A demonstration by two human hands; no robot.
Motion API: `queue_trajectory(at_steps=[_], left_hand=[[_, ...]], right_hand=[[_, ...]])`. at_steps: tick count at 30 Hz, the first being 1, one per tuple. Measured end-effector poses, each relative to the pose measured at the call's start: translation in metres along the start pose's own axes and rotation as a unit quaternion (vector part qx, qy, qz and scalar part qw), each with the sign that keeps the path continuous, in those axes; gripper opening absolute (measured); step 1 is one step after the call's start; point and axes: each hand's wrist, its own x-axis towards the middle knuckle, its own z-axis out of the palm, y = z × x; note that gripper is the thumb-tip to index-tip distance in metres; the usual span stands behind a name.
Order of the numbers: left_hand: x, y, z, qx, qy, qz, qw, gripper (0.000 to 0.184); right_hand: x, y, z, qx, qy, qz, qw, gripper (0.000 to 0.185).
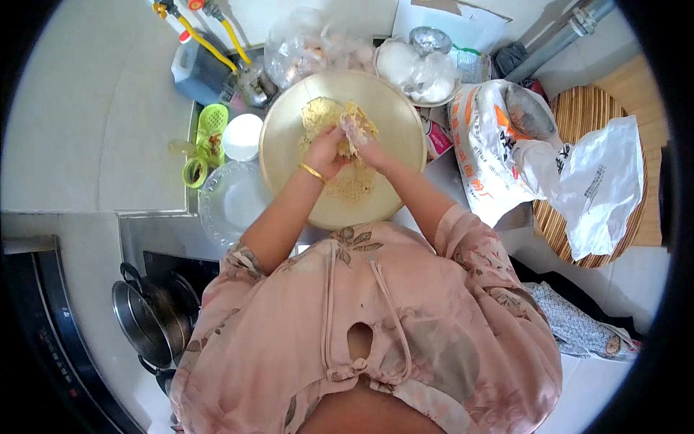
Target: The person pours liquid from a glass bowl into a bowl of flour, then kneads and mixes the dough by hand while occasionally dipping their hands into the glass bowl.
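Observation:
A large round cream basin (401,134) holds crumbly yellow dough (319,114), with a bigger lump at its upper left and loose crumbs lower down. Over the middle of the basin my two hands meet. My left hand (327,152), below a gold bracelet on the wrist, has its fingers curled against the dough. Beside it, my right hand (361,141) is coated with pale dough or flour, its fingers bent in toward the left hand. Some dough lies between the two hands; the fingertips are partly hidden.
Left of the basin are a white bowl (243,137), a clear plastic bowl (235,199) and a green basket (212,126). Plastic bags (311,50) lie behind it. A flour sack (484,159) stands right, near a striped round board (589,108). A pot (148,322) sits lower left.

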Motion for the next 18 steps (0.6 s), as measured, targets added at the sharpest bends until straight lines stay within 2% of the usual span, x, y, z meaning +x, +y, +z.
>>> queue_trajectory(at_steps=[2,4,5,6,7,8,9,10,11,12,14,17,18], left_hand=[[-0.003,0.01,-0.003,0.005,-0.006,-0.005,1.0,0.019],[-0.002,0.016,-0.005,0.012,-0.014,0.019,1.0,0.02],[-0.001,0.024,-0.004,0.067,0.018,0.037,0.997,0.031],[0.008,0.028,-0.012,0.228,0.043,0.15,0.961,0.035],[0.02,0.032,-0.021,0.379,0.066,0.258,0.886,0.038],[0.031,0.034,-0.029,0.514,0.086,0.357,0.775,0.042],[0.034,0.036,-0.026,0.609,0.069,0.364,0.701,0.045],[0.035,0.04,-0.023,0.695,0.052,0.365,0.617,0.047],[0.036,0.044,-0.021,0.772,0.035,0.362,0.522,0.05],[0.046,0.044,-0.025,0.794,0.019,0.345,0.5,0.05],[0.069,0.039,-0.04,0.837,-0.013,0.308,0.453,0.052],[0.05,0.068,-0.007,0.885,-0.066,0.142,0.438,0.053],[0.057,0.065,-0.006,0.891,-0.057,0.115,0.435,0.052]], right_hand=[[-0.009,-0.031,-0.003,0.072,-0.008,0.003,0.997,0.08],[0.005,-0.022,-0.015,0.252,-0.016,0.161,0.954,0.071],[0.01,-0.015,-0.024,0.336,-0.017,0.234,0.912,0.067],[0.008,-0.004,-0.031,0.186,-0.012,0.176,0.967,0.064],[0.006,0.011,-0.039,0.03,-0.007,0.112,0.993,0.061],[0.006,0.024,-0.041,-0.127,-0.002,0.044,0.991,0.058],[0.007,0.039,-0.039,-0.347,-0.078,0.049,0.933,0.054],[0.003,0.043,-0.035,-0.545,-0.151,0.052,0.823,0.05],[-0.004,0.049,-0.023,-0.571,-0.205,0.048,0.794,0.048],[-0.014,0.046,-0.003,-0.594,-0.257,0.044,0.761,0.046],[-0.036,0.027,0.025,-0.595,-0.273,0.032,0.755,0.045],[-0.046,0.06,0.045,-0.5,-0.225,-0.062,0.834,0.038],[-0.046,0.054,0.043,-0.495,-0.25,-0.035,0.832,0.039]])
